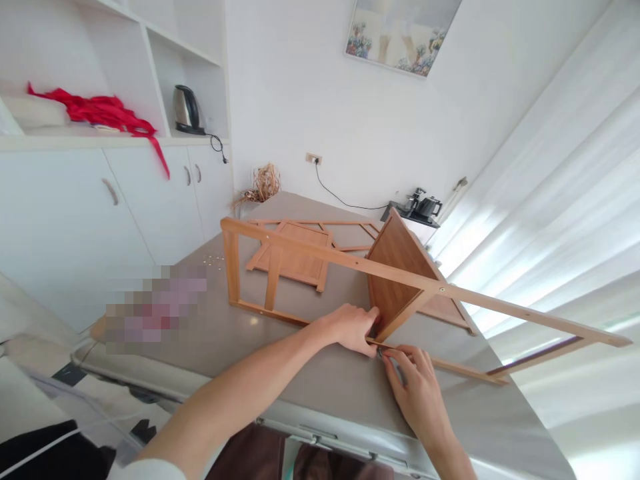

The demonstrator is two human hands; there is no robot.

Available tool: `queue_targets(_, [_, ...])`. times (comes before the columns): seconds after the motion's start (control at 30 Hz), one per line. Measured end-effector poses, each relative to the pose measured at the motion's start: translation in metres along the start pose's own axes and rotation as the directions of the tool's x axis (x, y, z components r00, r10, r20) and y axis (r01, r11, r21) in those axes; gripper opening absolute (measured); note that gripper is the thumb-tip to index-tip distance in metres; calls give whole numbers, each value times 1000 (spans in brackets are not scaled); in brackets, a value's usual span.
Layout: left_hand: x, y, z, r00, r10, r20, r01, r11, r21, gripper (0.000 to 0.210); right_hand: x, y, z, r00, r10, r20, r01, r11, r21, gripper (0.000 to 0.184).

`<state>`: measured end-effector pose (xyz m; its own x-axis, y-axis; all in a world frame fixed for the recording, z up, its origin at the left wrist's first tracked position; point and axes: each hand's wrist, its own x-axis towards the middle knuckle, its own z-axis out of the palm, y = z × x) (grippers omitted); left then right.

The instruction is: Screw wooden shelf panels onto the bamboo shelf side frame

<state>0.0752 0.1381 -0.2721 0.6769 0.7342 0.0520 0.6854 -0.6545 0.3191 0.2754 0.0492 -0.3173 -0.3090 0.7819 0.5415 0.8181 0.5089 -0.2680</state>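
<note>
A wooden side frame stands on its long edge on the grey table, with a wooden shelf panel meeting it at an angle. My left hand is closed around the frame's lower rail, where the panel's edge comes down to it. Just to the right, my right hand pinches a small dark metallic piece against the outer side of that rail. Its kind is too small to tell. Behind the frame lie another wooden panel and a second slim frame.
Several small fittings lie on the table at left, near a blurred patch. Dried stalks stand at the far edge. A black kettle set is at back right, and a steel kettle sits on a shelf.
</note>
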Motion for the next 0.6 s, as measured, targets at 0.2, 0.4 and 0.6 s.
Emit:
queue_targets(0.2, [2,2,2,999,18,-48,-20,999,-26,46,1,-3,-7,993,113,38,-115,993,31,17])
queue_targets(0.4, [3,2,4,999,17,-46,-18,999,-35,43,2,-5,-9,992,96,85,-105,988,109,21])
queue_targets(0.6, [3,2,3,999,10,-39,-11,999,-30,42,2,-11,-13,994,60,95,-73,988,135,20])
